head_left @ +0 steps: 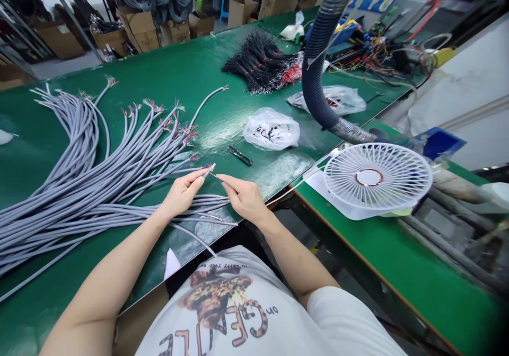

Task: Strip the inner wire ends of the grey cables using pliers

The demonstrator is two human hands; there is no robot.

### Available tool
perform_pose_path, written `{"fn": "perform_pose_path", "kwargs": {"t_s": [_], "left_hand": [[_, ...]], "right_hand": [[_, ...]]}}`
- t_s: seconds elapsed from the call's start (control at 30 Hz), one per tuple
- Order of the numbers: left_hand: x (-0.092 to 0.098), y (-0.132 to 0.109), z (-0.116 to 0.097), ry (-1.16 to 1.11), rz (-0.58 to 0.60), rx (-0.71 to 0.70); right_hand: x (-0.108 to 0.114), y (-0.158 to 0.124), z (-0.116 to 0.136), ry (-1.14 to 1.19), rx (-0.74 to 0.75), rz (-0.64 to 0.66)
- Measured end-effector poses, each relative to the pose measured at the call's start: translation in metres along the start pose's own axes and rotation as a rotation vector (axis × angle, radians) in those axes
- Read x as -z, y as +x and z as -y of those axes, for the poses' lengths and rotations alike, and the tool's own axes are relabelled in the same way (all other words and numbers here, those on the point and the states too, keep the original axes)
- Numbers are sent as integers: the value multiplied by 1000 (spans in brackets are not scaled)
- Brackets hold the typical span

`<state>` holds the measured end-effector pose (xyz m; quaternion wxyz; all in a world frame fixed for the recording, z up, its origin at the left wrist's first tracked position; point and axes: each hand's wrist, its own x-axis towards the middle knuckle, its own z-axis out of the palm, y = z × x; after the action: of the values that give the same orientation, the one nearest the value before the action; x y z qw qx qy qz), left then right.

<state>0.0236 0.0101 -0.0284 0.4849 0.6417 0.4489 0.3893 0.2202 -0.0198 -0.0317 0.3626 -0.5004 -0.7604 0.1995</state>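
Observation:
My left hand (182, 193) pinches the stripped end of a grey cable (209, 169), where fine coloured and bare wires show. Just to its right, my right hand (241, 196) is closed at the fingertips on a thin strand that runs from that cable end. Many grey cables (107, 181) lie in a large bundle to the left, their stripped ends fanned toward the middle of the green table (159, 70). Several more cables pass beneath my hands. Black thread snips (240, 156) lie beyond my right hand.
Plastic bags (271, 128) of small parts and bundled black wires (264, 62) sit farther back. A thick black hose (314, 75) hangs at right, above a white fan (377, 180) on a lower green surface. Cardboard boxes (139, 27) stand behind the table.

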Motion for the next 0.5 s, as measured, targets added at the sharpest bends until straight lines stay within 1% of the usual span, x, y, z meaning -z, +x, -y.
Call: {"fn": "perform_pose_path", "kwargs": {"t_s": [0.2,0.33,0.37,0.4,0.5], "left_hand": [[-1,-2,-5,125,26,-45],[-4,-2,0,165,49,-46],[-5,-1,2,163,45,-42],[-6,1,4,160,32,-33],[-9,6,7,107,-30,24]], "right_hand": [[-2,5,1,-18,-28,-4],[-3,9,10,-50,-20,11],[-4,9,15,-35,22,14],[-4,7,21,-7,100,28],[-4,0,41,118,456,122]]}}
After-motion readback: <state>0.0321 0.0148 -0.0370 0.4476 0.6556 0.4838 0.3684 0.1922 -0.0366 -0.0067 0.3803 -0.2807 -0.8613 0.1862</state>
